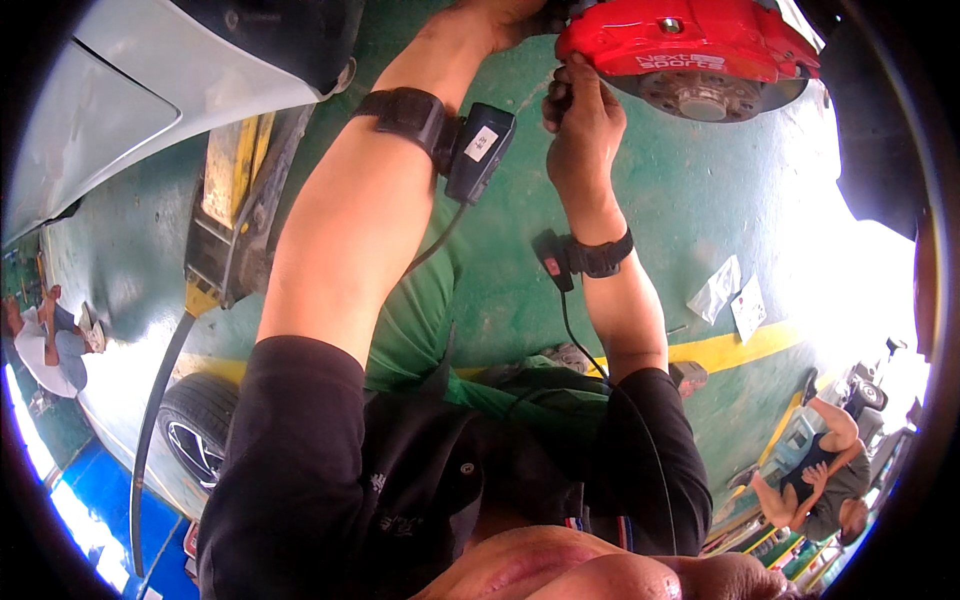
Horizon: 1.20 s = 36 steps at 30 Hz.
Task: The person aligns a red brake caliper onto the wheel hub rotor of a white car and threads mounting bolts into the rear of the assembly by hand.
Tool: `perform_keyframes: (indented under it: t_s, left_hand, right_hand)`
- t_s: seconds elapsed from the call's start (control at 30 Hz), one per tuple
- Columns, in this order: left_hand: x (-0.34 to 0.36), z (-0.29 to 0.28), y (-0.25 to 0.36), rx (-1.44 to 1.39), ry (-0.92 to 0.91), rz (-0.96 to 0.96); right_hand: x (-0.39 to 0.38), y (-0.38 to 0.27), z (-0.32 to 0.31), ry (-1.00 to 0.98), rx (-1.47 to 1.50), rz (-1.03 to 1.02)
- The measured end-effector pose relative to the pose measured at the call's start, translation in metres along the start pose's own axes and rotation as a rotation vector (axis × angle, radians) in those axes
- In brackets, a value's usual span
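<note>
A red brake caliper (690, 35) with pale lettering fills the top right, fitted over a brake disc (785, 95). Below it shows the rusty wheel hub (700, 100). At the caliper's lower left edge is my right hand (588, 120), its fingers curled and the tips touching the edge. Whatever those fingertips pinch is too small to make out. My left hand (510, 14) reaches up to the caliper's upper left end, next to a dark part. The top edge of the picture cuts it off, so its fingers are hidden.
A pale car body panel (90, 120) hangs at upper left, above a yellow-and-black lift arm (235, 200). A wheel (195, 430) lies on the green floor. Right of me are a plastic bag (715, 288) and a paper sheet (748, 310). People (830, 470) sit at both sides.
</note>
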<state>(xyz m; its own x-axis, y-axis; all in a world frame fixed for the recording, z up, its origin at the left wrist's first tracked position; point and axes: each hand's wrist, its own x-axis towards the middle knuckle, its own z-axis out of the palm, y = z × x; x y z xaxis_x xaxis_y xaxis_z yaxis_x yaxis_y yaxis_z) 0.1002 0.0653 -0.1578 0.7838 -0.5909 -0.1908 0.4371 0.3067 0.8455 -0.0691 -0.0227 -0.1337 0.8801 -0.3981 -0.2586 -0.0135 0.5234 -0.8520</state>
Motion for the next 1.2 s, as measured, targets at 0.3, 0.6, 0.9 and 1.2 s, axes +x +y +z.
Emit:
perform_keyframes:
  t_s: [0.3, 0.6, 0.9, 1.2]
  left_hand:
    - [0.001, 0.004, 0.001, -0.118, -0.069, -0.017]
    - [0.001, -0.003, -0.004, -0.234, -0.045, -0.009]
    - [0.012, 0.003, -0.010, -0.256, -0.048, -0.054]
    - [-0.001, 0.009, -0.001, -0.287, -0.036, -0.061]
  right_hand:
    - [0.002, 0.003, -0.003, -0.017, -0.004, -0.035]
    - [0.002, 0.003, -0.002, -0.009, -0.014, -0.023]
    - [0.004, 0.002, -0.006, 0.004, -0.032, -0.037]
    - [0.004, 0.003, -0.004, -0.004, -0.021, -0.014]
